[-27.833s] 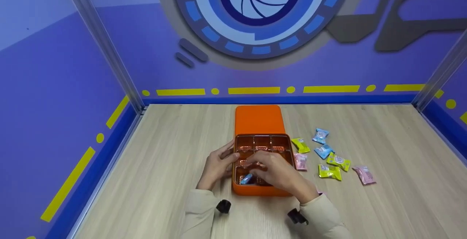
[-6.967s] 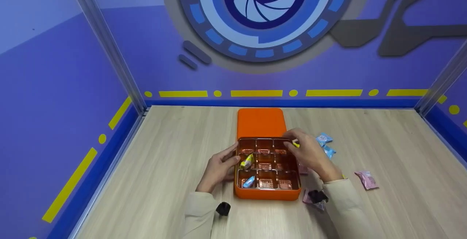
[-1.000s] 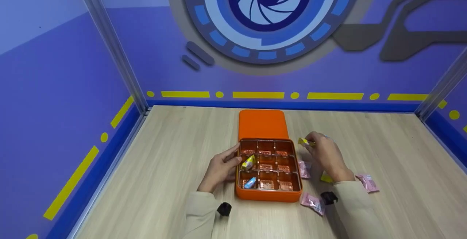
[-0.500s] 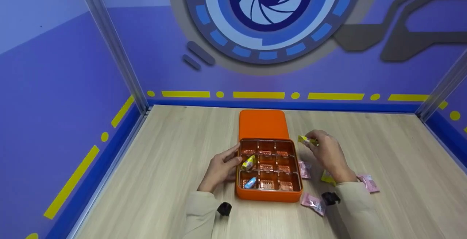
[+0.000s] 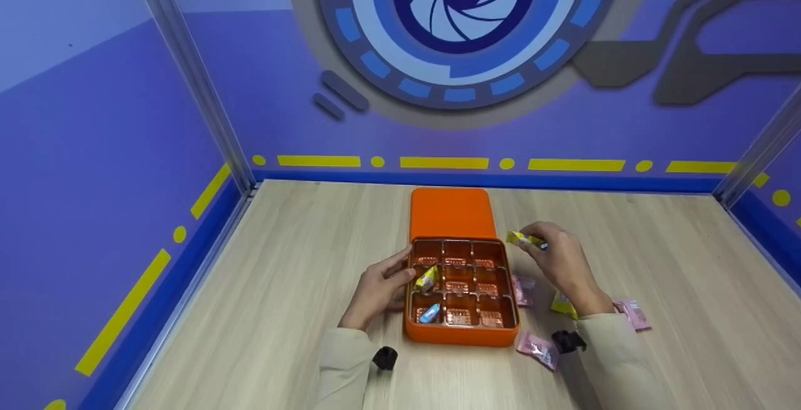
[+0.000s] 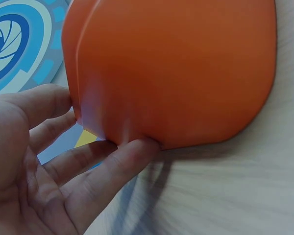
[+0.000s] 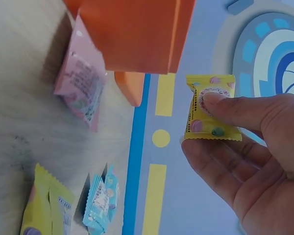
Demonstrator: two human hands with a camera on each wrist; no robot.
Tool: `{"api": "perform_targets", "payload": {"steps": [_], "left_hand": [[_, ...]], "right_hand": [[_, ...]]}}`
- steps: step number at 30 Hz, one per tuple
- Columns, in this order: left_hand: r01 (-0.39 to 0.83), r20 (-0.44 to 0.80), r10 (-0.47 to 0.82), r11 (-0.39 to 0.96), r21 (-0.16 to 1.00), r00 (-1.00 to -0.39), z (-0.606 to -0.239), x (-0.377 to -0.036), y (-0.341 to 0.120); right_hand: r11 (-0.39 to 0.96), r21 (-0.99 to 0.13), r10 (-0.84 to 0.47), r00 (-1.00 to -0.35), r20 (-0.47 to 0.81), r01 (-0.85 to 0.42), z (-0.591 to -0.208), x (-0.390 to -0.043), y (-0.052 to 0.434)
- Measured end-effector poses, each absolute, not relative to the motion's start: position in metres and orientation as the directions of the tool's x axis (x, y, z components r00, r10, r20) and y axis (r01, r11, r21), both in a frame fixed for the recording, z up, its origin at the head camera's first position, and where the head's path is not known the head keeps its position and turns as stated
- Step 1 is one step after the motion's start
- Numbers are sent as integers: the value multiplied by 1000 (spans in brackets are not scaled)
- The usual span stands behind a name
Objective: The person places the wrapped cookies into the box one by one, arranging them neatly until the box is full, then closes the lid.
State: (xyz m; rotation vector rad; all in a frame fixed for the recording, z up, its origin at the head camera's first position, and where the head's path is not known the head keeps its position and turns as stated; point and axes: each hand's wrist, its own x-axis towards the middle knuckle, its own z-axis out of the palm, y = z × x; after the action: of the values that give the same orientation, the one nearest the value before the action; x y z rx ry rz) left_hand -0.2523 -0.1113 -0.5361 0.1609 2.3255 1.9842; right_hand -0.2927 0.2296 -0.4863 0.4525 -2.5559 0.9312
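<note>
Closest to the camera there's a pink candy (image 5: 536,349) lying on the wooden table (image 5: 281,285) just off the near right corner of the orange tray (image 5: 461,337). The left hand (image 5: 377,286) rests against the tray's left side, fingers straight and relaxed, not clenching anything; the left wrist view shows the fingertips (image 6: 137,149) touching the orange wall. Inside the tray, a blue candy (image 5: 429,313) sits in the near-left compartment and a yellow one (image 5: 426,278) in the middle-left compartment. Another pink candy (image 5: 522,289) lies right beside the tray's right wall, and a third pink one (image 5: 633,313) is further out to the right. A bit of yellow wrapper (image 5: 561,303) pokes out by the right wrist, mostly hidden, so I can't say much about it. The right hand (image 5: 557,260) is lifted off the table, pinching a yellow candy (image 5: 520,238) between thumb and fingers, just off the tray's far right corner. Behind the tray lies the orange lid (image 5: 450,213).
</note>
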Motion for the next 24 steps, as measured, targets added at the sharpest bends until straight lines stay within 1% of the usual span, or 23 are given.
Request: {"api": "perform_targets", "payload": {"steps": [4,9,15,20,24], "left_hand": [[26,6,132,147,989,-991,-536,-252,-111],[20,1,131,146,989,-991,-535,-253,-111],[34,12,132,163,986,-991,-536,-253,-111],[52,26,139,187,981,-990,-535,-254,-112],[41,16,138,179,983,-990,-535,-254,-112]], "right_hand": [[711,-571,-160,-886,435,-409,-484,-290,227],[709,-581,-165,-895,414,-399,-483,-289,225],[706,-577,-181,-892,414,-411,-484,-287,221],[678,-603,-195,-894,404,-421,-486,-285,216],[655,-622,-215,-895,391,-429,-487,-285,213]]}}
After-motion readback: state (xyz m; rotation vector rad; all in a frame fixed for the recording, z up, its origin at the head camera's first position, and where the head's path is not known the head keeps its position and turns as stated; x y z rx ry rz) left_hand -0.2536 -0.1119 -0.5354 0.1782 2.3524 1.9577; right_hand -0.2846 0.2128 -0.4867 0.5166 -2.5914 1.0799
